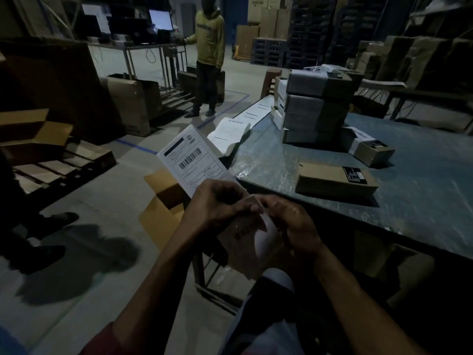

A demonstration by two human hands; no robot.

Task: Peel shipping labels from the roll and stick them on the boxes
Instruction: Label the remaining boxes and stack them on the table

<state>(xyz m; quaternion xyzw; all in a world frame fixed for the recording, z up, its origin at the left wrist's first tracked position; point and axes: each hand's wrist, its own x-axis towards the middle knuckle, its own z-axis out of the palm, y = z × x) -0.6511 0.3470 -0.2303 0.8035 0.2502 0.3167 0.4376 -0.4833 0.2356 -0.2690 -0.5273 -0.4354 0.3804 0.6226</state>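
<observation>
The left hand (217, 201) and right hand (289, 219) held the shipping label strip (189, 160) off the desk (281, 160), fingers (245, 204) curled, pinching its edge, seemingly to start the peel, flat box (335, 179) waiting nearby

Two hands show, the left hand (217, 201) and the right hand (289, 221), both on one strip of labels (189, 160). A second paper strip (230, 134) hangs over the table's (422, 196) far left edge. On the table: one stack of boxes (317, 108) and two single flat boxes (335, 179) (368, 147). One person (208, 52) stands across the floor.
</observation>
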